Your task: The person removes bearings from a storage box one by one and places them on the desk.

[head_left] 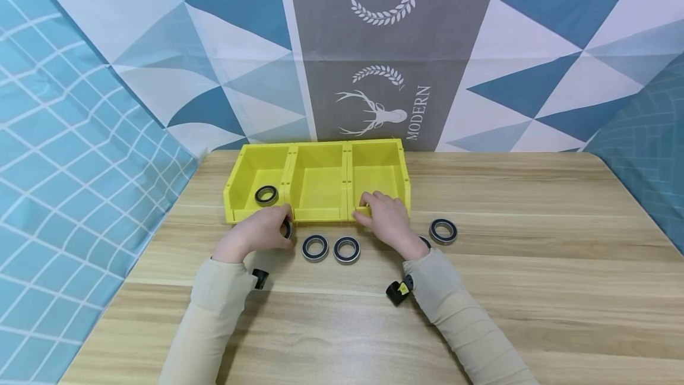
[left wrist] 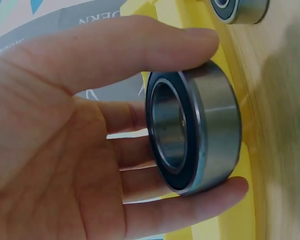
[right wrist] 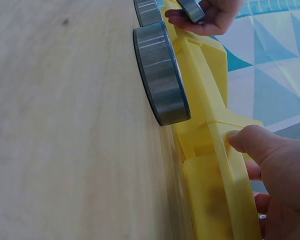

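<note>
My left hand [head_left: 257, 232] pinches a ball bearing [left wrist: 217, 127] between thumb and fingers, just in front of the left yellow bin [head_left: 235, 214]. The bearing is tilted up on edge, with a dark seal and a shiny steel outer ring. Another bearing [head_left: 266, 201] lies inside that bin. With the thumb on the outside and fingers reaching over, my right hand [head_left: 389, 221] grips the front rim of the right yellow bin [right wrist: 225, 165]. A small shiny spot shows by its fingers in the right wrist view; what it is I cannot tell.
Two bearings, a left one [head_left: 315, 259] and a right one [head_left: 347, 261], lie on the wooden table [head_left: 331, 325] before the middle bin [head_left: 320, 214]. Farther right lies another bearing [head_left: 443, 240], beside one [head_left: 425, 242] mostly hidden by the right wrist. A patterned cloth hangs behind.
</note>
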The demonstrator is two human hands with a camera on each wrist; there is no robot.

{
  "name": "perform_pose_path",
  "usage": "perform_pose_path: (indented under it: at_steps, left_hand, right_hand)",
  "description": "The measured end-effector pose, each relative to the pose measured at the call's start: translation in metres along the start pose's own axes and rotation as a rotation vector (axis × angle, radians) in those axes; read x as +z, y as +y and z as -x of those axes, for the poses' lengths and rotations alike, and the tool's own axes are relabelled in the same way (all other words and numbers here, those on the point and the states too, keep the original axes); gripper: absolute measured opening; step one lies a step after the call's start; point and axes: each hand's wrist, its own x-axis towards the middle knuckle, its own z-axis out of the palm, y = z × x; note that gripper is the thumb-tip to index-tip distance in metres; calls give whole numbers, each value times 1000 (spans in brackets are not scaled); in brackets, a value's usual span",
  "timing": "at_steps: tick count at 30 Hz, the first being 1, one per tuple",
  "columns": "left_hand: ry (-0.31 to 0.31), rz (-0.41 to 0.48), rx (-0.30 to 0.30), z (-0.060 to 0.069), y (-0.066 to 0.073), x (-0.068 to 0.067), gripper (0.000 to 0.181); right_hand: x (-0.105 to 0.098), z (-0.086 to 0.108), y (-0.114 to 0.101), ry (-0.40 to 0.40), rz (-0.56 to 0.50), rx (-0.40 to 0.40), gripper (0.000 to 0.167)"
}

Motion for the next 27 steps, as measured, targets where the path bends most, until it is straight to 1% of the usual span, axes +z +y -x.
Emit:
perform_pose_path:
  at_steps: [4, 8, 16, 19, 21, 24, 27]
  left_hand:
    - [-2, -16, -2, 1, 2, 1, 40]
    - [-11, -30, 6, 2, 4, 2, 38]
    - [-34, -41, 5, 3, 6, 2, 38]
    - [-52, -48, 5, 2, 7, 3, 37]
    - [-72, -48, -4, 2, 8, 4, 35]
    - [-98, -38, -38, 2, 9, 6, 31]
    - [-107, -31, -69, 3, 10, 7, 31]
  right_hand:
    - [0, 0, 0, -5, 4, 7, 27]
    - [0, 0, 1, -14, 1, 8, 27]
    - [-1, 0, 0, -17, 3, 4, 28]
    - [-2, 0, 0, -14, 5, 6, 28]
    - [-2, 1, 0, -15, 5, 6, 28]
    - [-2, 1, 0, -17, 8, 2, 28]
    - [-1, 1, 0, -18, 10, 0, 28]
